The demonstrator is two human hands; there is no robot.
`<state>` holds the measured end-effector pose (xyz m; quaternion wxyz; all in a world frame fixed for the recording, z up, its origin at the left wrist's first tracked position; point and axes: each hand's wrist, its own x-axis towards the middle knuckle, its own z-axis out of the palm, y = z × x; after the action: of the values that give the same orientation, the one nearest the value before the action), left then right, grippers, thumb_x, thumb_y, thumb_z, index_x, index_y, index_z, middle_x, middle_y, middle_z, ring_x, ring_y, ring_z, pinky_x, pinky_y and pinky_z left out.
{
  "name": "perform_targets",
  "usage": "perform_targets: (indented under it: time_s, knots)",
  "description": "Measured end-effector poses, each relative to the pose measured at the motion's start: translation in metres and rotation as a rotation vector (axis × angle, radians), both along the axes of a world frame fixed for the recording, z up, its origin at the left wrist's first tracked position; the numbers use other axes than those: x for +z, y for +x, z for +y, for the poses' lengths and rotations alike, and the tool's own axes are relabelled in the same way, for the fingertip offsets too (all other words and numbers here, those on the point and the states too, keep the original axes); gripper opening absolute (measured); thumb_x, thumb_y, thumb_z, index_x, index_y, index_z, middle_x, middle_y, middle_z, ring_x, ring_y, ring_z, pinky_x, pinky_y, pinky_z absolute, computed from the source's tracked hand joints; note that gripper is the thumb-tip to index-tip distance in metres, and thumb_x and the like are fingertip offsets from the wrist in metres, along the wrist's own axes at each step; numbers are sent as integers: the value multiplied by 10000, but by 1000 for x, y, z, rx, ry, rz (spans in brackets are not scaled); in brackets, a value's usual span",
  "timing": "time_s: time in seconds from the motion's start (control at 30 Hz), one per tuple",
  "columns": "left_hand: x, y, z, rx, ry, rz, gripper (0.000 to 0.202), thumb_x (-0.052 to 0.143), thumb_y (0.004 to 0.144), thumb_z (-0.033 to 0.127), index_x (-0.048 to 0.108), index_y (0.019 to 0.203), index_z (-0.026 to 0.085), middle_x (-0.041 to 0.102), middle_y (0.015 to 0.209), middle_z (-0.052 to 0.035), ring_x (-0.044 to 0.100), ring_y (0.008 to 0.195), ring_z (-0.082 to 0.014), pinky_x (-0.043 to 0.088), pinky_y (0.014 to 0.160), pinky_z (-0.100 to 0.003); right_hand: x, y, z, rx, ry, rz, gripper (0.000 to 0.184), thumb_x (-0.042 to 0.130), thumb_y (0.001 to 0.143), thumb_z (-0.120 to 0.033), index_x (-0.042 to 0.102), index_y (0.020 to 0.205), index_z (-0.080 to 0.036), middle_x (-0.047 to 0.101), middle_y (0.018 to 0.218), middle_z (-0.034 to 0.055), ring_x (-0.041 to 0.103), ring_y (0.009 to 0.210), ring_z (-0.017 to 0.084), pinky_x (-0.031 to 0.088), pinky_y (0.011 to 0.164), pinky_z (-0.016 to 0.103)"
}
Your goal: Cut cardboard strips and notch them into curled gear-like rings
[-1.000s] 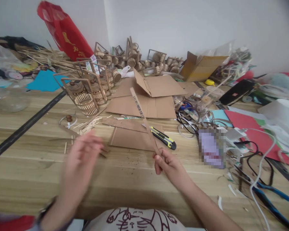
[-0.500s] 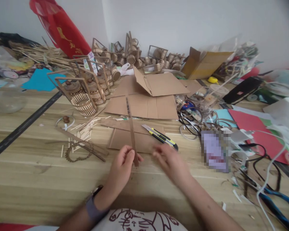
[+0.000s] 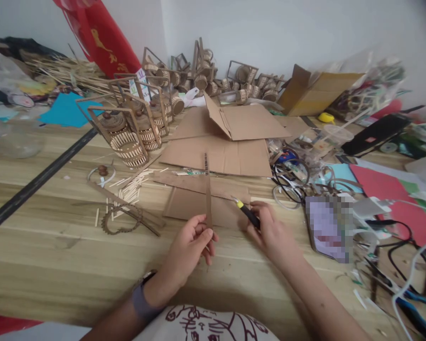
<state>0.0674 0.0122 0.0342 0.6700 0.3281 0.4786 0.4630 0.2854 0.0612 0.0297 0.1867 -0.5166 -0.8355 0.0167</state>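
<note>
My left hand [image 3: 193,239] pinches the lower end of a thin brown strip [image 3: 208,199], which points away from me over the cardboard and has dark notches near its far end. My right hand [image 3: 272,232] is closed round a black and yellow utility knife [image 3: 249,214], its tip tilted up toward the far left. Under both lies a small piece of cardboard [image 3: 188,203]. To the left, thin pale sticks [image 3: 133,189] are scattered beside a curled, notched brown strip [image 3: 108,230].
Small bamboo baskets with tall handles [image 3: 129,150] stand at the left. Larger cardboard sheets [image 3: 216,154] lie ahead, with an open box [image 3: 315,92] behind. Right of my hand are a phone [image 3: 326,229], cables [image 3: 291,170] and blue-handled pliers [image 3: 412,303].
My right hand has taken hold of the utility knife, which was lying on the cardboard, and lifted it. My left hand still holds the strip. The view has shifted slightly.
</note>
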Motion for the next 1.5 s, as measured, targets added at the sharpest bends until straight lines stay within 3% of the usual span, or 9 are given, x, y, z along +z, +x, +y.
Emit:
perform_targets:
  time_s: [0.13,0.27,0.43,0.67,1.07,1.2,1.4,1.5]
  knots:
    - [4,1,-2,-34,5,-33,447,669,759,423,520,1064,133,613,733,7,557,531,-98,429,393,-184,10,-10,-22,225,121,-63,313,381,1006,-339,497,1229,-151,678,891,89,677,739,225,529,623,325]
    - [5,3,-3,-49,2,-31,345,680,749,391,552,948,140,629,756,-1,584,564,-94,467,451,-188,14,-19,-31,282,126,-122,513,299,996,-539,514,1198,-120,684,852,96,682,700,219,531,593,317]
    - [6,3,-5,-34,-4,-36,376,685,748,372,547,1011,142,648,763,-1,600,564,-96,491,502,-205,13,-14,-30,267,157,-170,485,234,1026,-477,543,1162,-129,674,803,78,665,645,202,506,570,308]
    - [9,2,-5,-93,18,-46,310,675,762,385,573,927,143,635,747,-4,594,561,-94,484,514,-210,13,-6,-31,259,197,-195,479,235,1031,-473,563,1139,-141,658,773,63,641,640,192,470,569,299]
    - [26,-1,-12,-144,-57,-108,451,696,746,380,573,1093,120,650,721,4,614,554,-103,465,522,-212,20,1,-32,282,317,-205,453,281,1026,-456,574,1133,-128,631,759,62,606,644,200,455,594,308]
    - [30,-2,-15,-146,-72,-113,471,706,738,380,573,1107,120,651,713,4,609,538,-103,450,505,-211,20,4,-31,283,321,-210,451,300,1023,-451,590,1143,-126,629,767,69,597,658,210,457,602,323]
    - [35,-4,-19,-156,-115,-118,565,733,719,394,545,1177,121,656,699,0,609,510,-113,449,495,-225,23,18,-27,171,306,-179,442,331,1016,-457,589,1160,-128,633,764,70,616,689,214,468,607,318]
    - [34,-3,-19,-134,-105,-102,525,730,718,397,557,1130,123,651,694,3,612,509,-116,458,495,-227,26,14,-33,196,272,-137,411,348,1015,-445,587,1161,-144,639,776,67,620,695,207,473,605,308]
